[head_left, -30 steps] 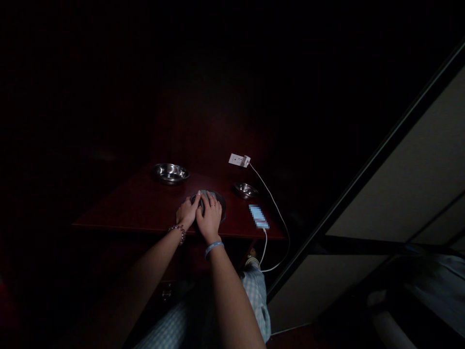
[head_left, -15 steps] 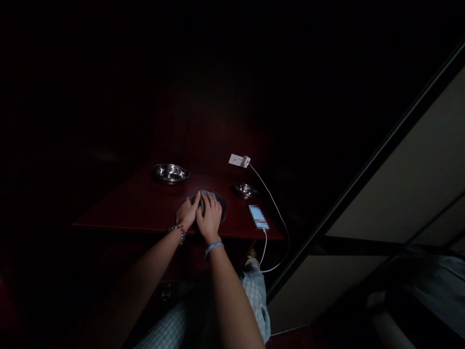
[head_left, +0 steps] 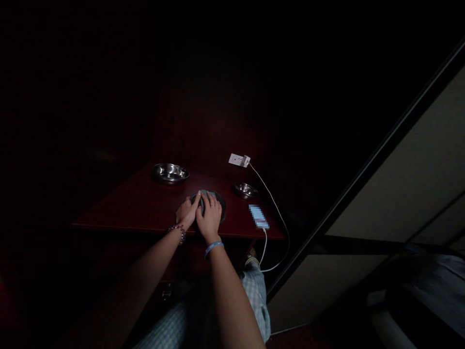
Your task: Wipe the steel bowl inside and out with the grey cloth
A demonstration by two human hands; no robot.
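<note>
Head view: dark object point(head_left: 224, 209) (partly hidden) beneath both hands' fingers point(head_left: 213, 202).

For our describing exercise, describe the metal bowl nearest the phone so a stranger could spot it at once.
Find the red table, then the phone near its right end. Just beyond the phone sits the small metal bowl, which looks narrower than the other bowl, farther left.

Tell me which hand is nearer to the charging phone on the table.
Right. The right hand is just left of the phone, apart from it. The left hand is farther left, with the right hand between it and the phone.
</note>
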